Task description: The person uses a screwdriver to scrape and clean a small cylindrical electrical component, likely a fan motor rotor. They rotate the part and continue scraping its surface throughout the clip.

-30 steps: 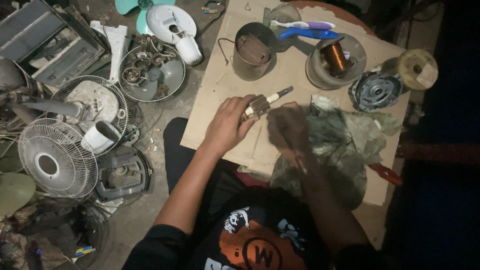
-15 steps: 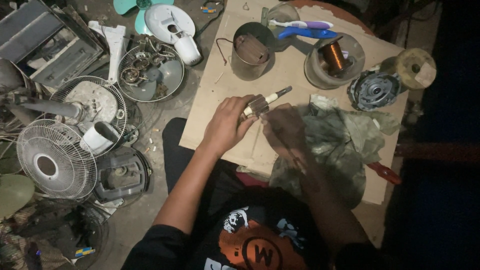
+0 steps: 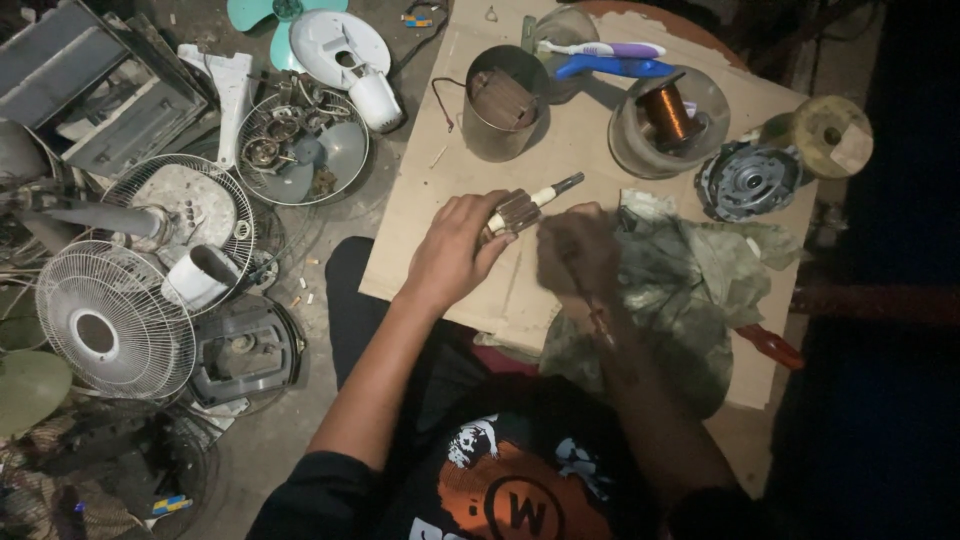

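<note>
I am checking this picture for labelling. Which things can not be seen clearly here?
Head view:
- Right hand: blurred and in shadow; what it holds cannot be told.
- Rotor: its near end is hidden inside the left hand.
- Red-handled tool: its front is hidden under the cloth.
- Right side: too dark.

Premises present as an informal fan-repair workshop: dismantled fan guards (image 3: pixel 110 320), loose blades (image 3: pixel 262 12) and motor housings (image 3: pixel 238 345) cover the concrete floor (image 3: pixel 270 440), while a cardboard-topped bench (image 3: pixel 420 220) carries a copper wire spool (image 3: pixel 668 110).
</note>
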